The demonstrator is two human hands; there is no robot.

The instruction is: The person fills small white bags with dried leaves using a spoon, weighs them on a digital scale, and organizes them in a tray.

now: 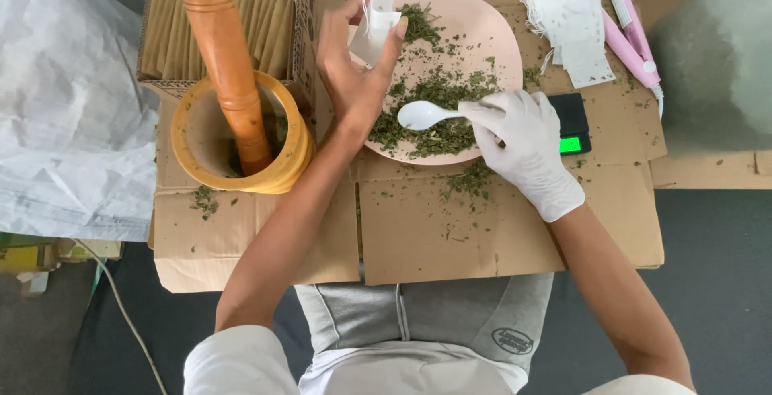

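My left hand (352, 61) is bare and holds a small white paper bag (376, 25) upright over the left side of a pale pink plate (490, 29). Dried green crushed leaves (438, 90) lie spread over the plate. My right hand (527, 146) wears a white glove and grips a white plastic spoon (425, 114), its bowl resting over the leaves near the plate's front. The two hands are close together, the spoon just below and to the right of the bag.
A wooden mortar (241, 142) with a tall pestle (225, 57) stands at left. Behind it is a cardboard box of tan sachets (173, 29). A stack of white bags (571, 21), a pink sealer (631, 37) and a small black scale (572, 122) lie right.
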